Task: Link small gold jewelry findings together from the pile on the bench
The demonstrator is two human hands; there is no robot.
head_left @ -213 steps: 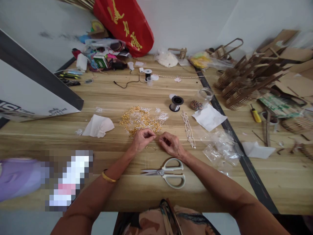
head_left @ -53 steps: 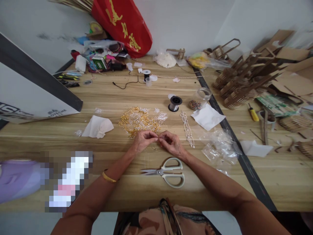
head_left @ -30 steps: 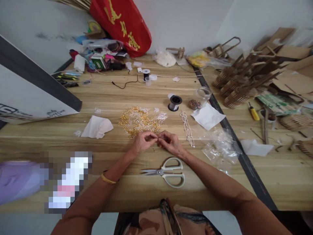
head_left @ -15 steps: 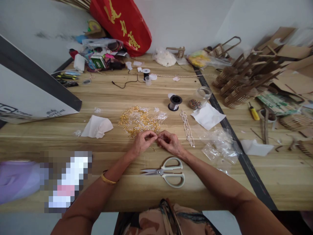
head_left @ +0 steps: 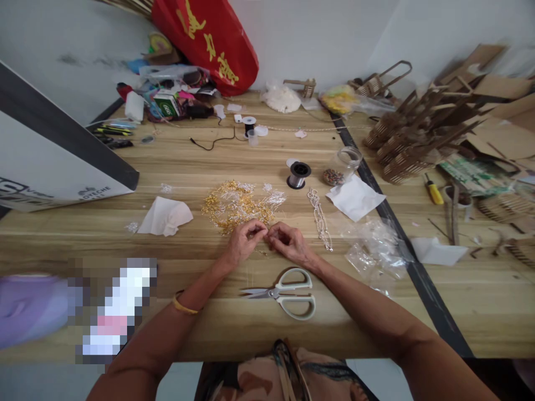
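My left hand (head_left: 246, 241) and my right hand (head_left: 291, 243) meet fingertip to fingertip just above the table. Each is closed in a pinch, and whatever lies between the fingers is too small to make out. A short gold-coloured strand (head_left: 261, 253) shows just below the fingertips. Right behind my hands spreads a pile of gold and silver jewellery pieces (head_left: 238, 203), with fine silver pins (head_left: 276, 198) at its right side. Scissors (head_left: 284, 293) with pale handles lie partly spread on the near side. A beaded silver strand (head_left: 321, 220) lies to the right.
Behind the pile stand a wire spool (head_left: 298, 175) and a tipped clear jar (head_left: 348, 161) of beads. Clear plastic bags (head_left: 378, 245) and white paper (head_left: 355, 197) lie right, crumpled tissue (head_left: 165, 216) left. Woven baskets (head_left: 401, 145) crowd the far right; a large box (head_left: 54, 161) stands left.
My hands stay almost in place, with only a slight shift of the fingertips. The gold strand below them looks a little different in position. Everything else lies as before.
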